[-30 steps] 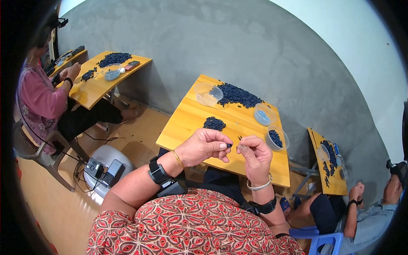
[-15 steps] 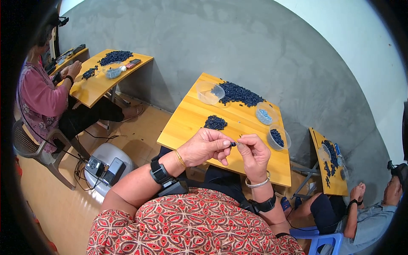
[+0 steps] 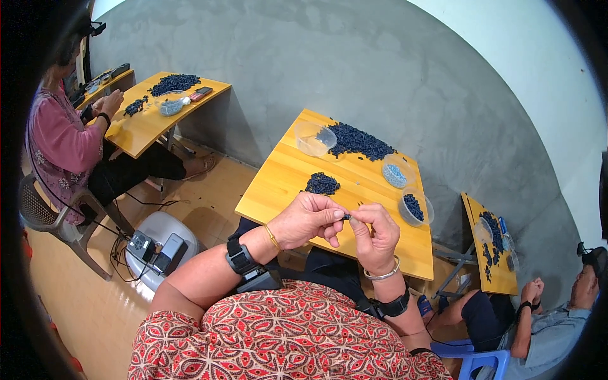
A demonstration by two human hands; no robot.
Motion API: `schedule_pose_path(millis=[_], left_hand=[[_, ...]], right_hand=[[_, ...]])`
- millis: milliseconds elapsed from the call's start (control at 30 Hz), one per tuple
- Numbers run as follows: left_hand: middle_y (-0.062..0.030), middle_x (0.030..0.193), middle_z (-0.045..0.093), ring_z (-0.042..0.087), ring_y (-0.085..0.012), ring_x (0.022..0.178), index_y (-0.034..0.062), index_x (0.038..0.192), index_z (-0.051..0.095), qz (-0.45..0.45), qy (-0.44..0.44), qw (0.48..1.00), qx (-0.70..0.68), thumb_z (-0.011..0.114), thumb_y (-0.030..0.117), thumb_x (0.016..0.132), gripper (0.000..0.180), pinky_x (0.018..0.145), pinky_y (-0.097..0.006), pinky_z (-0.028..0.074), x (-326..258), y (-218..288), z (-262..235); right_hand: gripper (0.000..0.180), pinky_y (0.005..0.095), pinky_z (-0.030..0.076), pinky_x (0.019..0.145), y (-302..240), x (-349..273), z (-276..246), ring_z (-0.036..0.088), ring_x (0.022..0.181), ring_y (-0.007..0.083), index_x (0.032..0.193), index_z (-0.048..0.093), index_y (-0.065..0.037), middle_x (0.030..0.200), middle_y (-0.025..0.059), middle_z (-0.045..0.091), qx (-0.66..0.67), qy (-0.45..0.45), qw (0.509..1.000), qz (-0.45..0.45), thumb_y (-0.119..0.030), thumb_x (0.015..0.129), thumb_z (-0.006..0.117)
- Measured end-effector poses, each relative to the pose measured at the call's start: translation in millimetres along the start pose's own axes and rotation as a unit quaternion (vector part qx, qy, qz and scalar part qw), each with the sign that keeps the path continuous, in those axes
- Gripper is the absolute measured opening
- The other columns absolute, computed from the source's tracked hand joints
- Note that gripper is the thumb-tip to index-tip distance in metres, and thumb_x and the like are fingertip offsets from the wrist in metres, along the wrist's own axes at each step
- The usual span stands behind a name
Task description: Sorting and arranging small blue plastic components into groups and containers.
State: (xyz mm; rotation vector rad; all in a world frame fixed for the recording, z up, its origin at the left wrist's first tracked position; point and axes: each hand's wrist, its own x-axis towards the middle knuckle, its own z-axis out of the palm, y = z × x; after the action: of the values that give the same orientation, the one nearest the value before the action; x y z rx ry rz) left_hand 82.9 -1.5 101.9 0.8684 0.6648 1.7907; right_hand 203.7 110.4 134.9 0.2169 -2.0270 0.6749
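Observation:
In front of my chest, above the near part of the yellow wooden table (image 3: pixel 269 183), my left hand (image 3: pixel 305 220) pinches a small dark blue piece (image 3: pixel 346 217) between thumb and forefinger. My right hand (image 3: pixel 375 237) is closed too, thumb against forefinger, touching that piece's right end; whatever it grips is too small to make out. Just beyond my left hand lies a small heap of dark blue pieces (image 3: pixel 322 183). A far larger pile of them (image 3: pixel 358 140) covers the table's back.
Clear round bowls stand along the table: one back left (image 3: pixel 305 147), one with light blue bits (image 3: pixel 396 175), one with dark pieces (image 3: pixel 413 208). Co-workers sit at another table (image 3: pixel 136 136) on the left and one (image 3: pixel 500 278) on the right. A grey stool (image 3: pixel 155 229) carries devices and cables.
My right hand has shifted slightly left, closer to the left fingers, and less of the dark blue piece shows. My left hand has barely moved.

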Motion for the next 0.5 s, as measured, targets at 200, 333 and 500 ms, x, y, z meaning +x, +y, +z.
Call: schedule_pose_path(millis=[200,333,500], left_hand=[[-0.0062,0.070,0.059,0.060,-0.0164,0.058,-0.0025,0.087,0.060,0.007,0.005,1.000,-0.003,0.053,0.011,0.086,0.015,0.054,-0.027,0.053,0.5,0.4,1.1],[-0.0060,0.070,0.059,0.060,-0.0171,0.058,-0.0023,0.087,0.059,0.012,0.007,1.000,0.004,0.053,0.011,0.086,0.015,0.054,-0.027,0.053,2.0,-1.3,-0.3],[-0.0042,0.069,0.057,0.057,-0.0125,0.058,-0.0001,0.087,0.058,-0.003,0.048,0.999,-0.016,0.053,0.015,0.087,0.016,0.057,-0.028,0.053,3.8,-0.9,-5.6]], right_hand=[[0.006,0.0283,0.043,0.055,-0.7,1.3,1.5,0.054,0.061,0.0220,0.077,0.056,0.000,0.071,0.0101,0.054,-0.042,-0.011,0.998,-0.041,0.003,0.074,0.060],[0.009,0.0285,0.043,0.054,0.0,0.9,3.9,0.054,0.062,0.0225,0.081,0.057,0.000,0.071,0.0107,0.055,-0.037,-0.014,0.999,-0.024,0.004,0.074,0.059],[0.014,0.0295,0.044,0.056,1.1,0.3,3.5,0.055,0.063,0.0230,0.089,0.059,0.000,0.073,0.0112,0.056,-0.027,-0.039,0.999,0.007,0.004,0.075,0.058]])
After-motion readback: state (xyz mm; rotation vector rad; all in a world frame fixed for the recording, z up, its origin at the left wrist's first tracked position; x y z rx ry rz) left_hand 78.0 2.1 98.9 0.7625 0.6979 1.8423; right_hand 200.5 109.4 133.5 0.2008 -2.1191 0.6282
